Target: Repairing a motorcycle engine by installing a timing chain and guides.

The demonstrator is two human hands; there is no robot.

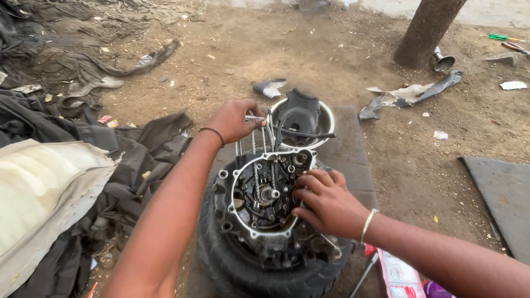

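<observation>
1. Engine: greasy dark open metal engine case (265, 204) with pale gasket rim, lying on black rubber tyre (248, 270).
2. Left hand (234, 120) grip closed on thin silver timing chain (254, 140).
3. Right hand (326, 203) fingers rest inside case, grasp unclear.

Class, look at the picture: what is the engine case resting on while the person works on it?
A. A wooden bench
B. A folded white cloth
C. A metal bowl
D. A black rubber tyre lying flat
D: the engine case sits on top of a black tyre lying flat on the ground, with the right hand on the case and the left hand gripping the chain above it.
</observation>
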